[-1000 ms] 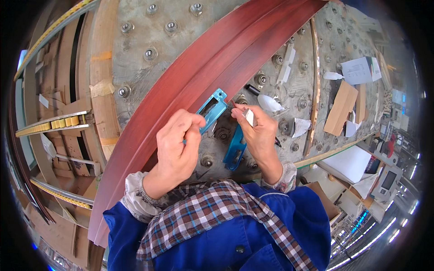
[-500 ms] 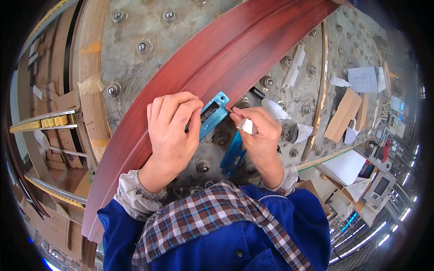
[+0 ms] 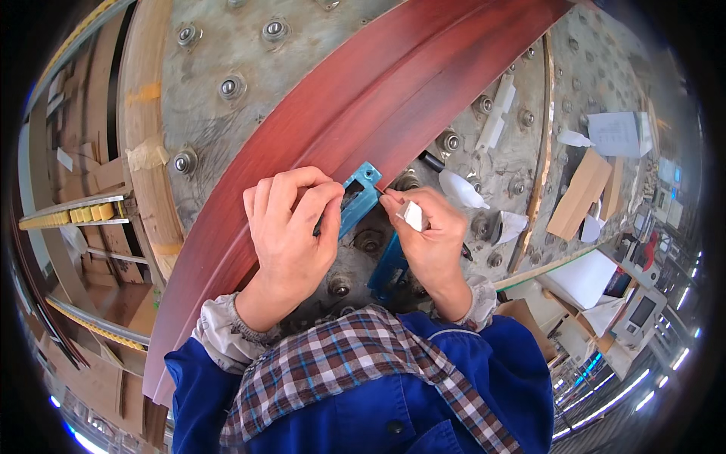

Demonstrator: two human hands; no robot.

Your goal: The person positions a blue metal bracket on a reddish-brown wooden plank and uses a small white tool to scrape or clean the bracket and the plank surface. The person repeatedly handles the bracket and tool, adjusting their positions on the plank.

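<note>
Frame (image 3: 360, 207) slants away rightward between your left hand (image 3: 291, 227) and right hand (image 3: 435, 231). Left fingers pinch it; right, a white stick (image 3: 413, 216).

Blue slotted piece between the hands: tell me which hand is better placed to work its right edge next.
Right, most likely: the right hand, holding a white object, has its fingertips beside that edge of the blue slotted piece; the left hand is across at its left side.
</note>
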